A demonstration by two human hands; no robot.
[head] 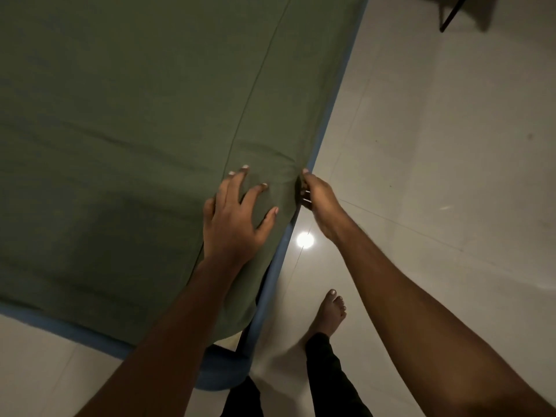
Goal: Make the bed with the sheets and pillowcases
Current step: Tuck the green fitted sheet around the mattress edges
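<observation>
1. Across the left and middle of the bed, the green sheet (135, 115) lies spread over the mattress (222, 374). Only a blue band of the mattress shows along the near end and the right side. A long seam and a few soft creases run through the cloth, so I judge it is on but not yet pulled taut.
2. Near the right side, my left hand (237, 212) rests flat on top of the sheet, its fingers (255, 191) spread and straight, gripping nothing. I hold it there to pin the cloth so it won't slide while the side gets worked.
3. Just beside it, at the very edge, my right hand (319, 197) has the sheet's side bunched between thumb and curled fingers. The cloth puckers towards that pinch. I read this as the tucking step: drawing the slack down over the side.
4. Below the hands, near the mattress corner, the sheet hangs loose, so I think that corner wants tucking too.
5. To the right, the pale tiled floor (436, 176) carries a lamp glare (304, 239). My bare foot (331, 311) stands close to the bed.
6. No pillowcases are in view.
</observation>
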